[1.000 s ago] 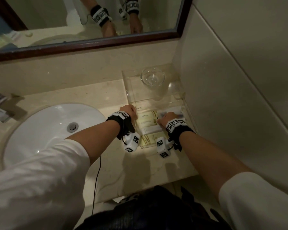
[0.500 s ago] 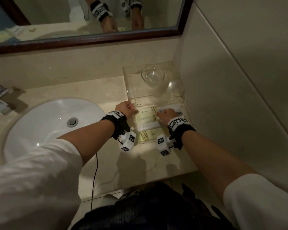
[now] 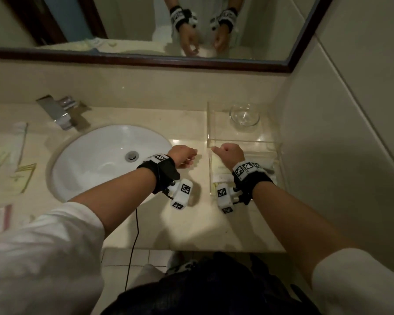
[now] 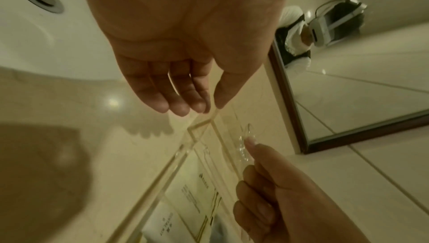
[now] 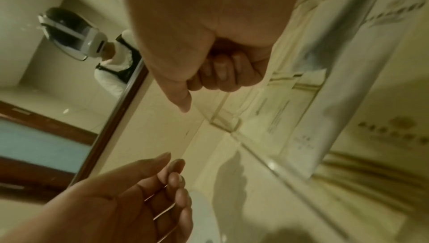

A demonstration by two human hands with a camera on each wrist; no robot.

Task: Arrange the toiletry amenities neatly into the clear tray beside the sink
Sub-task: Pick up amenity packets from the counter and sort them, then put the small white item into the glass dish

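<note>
The clear tray (image 3: 208, 123) stands on the counter right of the sink. Cream and white toiletry packets (image 3: 221, 178) lie flat in its near part; they show again in the left wrist view (image 4: 192, 201) and the right wrist view (image 5: 301, 127). My left hand (image 3: 189, 155) hovers over the counter just left of the tray, fingers relaxed and holding nothing (image 4: 185, 104). My right hand (image 3: 225, 151) is above the tray's near part, fingers curled into the palm with the thumb out, holding nothing (image 5: 209, 82).
A drinking glass (image 3: 244, 115) stands in the tray's far part. The white sink (image 3: 96, 160) and chrome faucet (image 3: 62, 112) lie to the left. More packets (image 3: 7, 169) sit on the counter at far left. A tiled wall (image 3: 328, 133) hems in the tray's right side.
Both hands have lifted off the packets in the tray. The left hand has moved left, out over the counter. The head view has swung left and pulled back.
</note>
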